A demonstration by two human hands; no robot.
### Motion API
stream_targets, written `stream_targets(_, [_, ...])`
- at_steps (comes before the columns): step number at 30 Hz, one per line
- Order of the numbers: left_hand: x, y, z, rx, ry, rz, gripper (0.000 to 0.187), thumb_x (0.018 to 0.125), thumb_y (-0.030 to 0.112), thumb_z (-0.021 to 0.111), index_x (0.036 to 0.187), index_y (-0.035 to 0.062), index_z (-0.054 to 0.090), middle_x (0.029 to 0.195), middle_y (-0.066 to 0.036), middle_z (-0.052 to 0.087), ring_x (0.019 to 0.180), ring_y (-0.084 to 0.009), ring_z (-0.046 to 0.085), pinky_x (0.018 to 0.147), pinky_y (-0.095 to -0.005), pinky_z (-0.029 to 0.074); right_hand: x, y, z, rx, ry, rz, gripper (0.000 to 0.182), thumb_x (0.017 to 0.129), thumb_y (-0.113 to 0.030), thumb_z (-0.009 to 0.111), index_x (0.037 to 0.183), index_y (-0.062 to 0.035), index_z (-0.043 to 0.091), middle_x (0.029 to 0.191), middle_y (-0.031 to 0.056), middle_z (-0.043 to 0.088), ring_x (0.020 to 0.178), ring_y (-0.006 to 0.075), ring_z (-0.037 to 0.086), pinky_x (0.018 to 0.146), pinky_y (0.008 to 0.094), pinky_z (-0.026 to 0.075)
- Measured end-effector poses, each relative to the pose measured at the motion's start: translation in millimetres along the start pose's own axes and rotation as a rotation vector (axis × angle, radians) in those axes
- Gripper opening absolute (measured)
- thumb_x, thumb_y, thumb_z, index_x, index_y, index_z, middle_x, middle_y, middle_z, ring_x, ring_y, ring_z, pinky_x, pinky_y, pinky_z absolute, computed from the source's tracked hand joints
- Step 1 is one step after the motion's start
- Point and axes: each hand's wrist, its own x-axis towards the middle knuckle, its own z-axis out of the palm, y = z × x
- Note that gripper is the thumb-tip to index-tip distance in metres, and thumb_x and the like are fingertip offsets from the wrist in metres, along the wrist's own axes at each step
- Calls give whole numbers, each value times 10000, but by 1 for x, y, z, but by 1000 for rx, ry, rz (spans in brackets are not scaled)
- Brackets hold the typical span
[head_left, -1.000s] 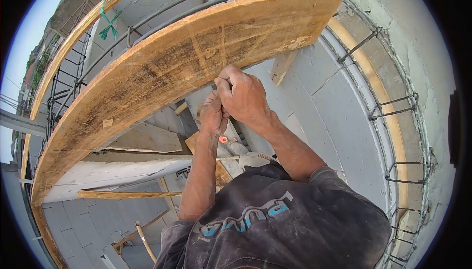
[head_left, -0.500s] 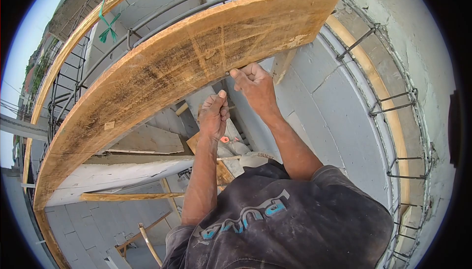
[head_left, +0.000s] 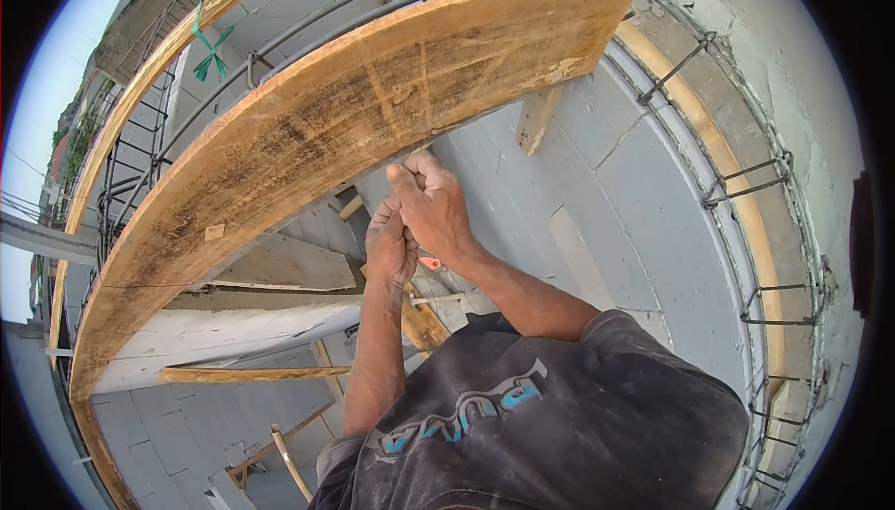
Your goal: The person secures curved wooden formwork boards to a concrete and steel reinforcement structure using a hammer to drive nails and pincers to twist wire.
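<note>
A wide wooden board, stained dark in places, lies across the top of the head view, in front of steel bars. Just below its lower edge, my right hand is closed in a pinch, the thumb pressed against the bent fingers. My left hand is also closed, close under the right one and partly covered by it. Whatever the fingers hold, if anything, is too small or hidden to name.
Bent rebar runs behind the board, with a green tie on a wooden strip. At right, a rebar cage follows the wall. Grey block walls stand below, with a wooden batten at lower left.
My right hand has moved down and left from the board's edge to meet my left hand. The left hand has shifted slightly down and left.
</note>
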Motion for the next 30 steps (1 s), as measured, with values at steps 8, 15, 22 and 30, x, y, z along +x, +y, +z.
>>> stream_targets(8, [7, -13, -27, 192, -82, 91, 107, 972, 152, 642, 1018, 70, 591, 729, 41, 542, 549, -24, 409, 460, -192, 297, 27, -52, -13, -403, -77, -147, 293, 977, -254, 583, 946, 36, 601, 670, 89, 570, 598, 176, 527, 547, 376, 436])
stream_targets(15, [11, -29, -18, 350, -52, 221, 229, 964, 194, 664, 1112, 22, 644, 698, 52, 523, 543, -37, 398, 481, -205, 328, 37, -77, -40, 285, -255, 248, 241, 999, -221, 549, 958, 14, 585, 634, -61, 444, 492, -6, 317, 416, 187, 222])
stream_targets(22, [-14, -70, 1, 783, -110, 483, 215, 976, 122, 611, 1156, 12, 657, 1068, -64, 649, 984, -155, 546, 881, -317, 429, 34, -63, -21, -546, -128, -254, 240, 924, -163, 569, 889, 74, 578, 673, 196, 602, 539, 325, 566, 526, 410, 471])
stream_targets(30, [-3, -60, 53, 1277, -358, 972, 622, 982, 284, 640, 1507, 71, 383, 1189, -94, 611, 941, -187, 637, 803, -335, 527, 12, -64, -11, -965, -333, -496, 71, 697, -47, 670, 760, -15, 668, 733, 212, 679, 708, 373, 701, 625, 434, 557])
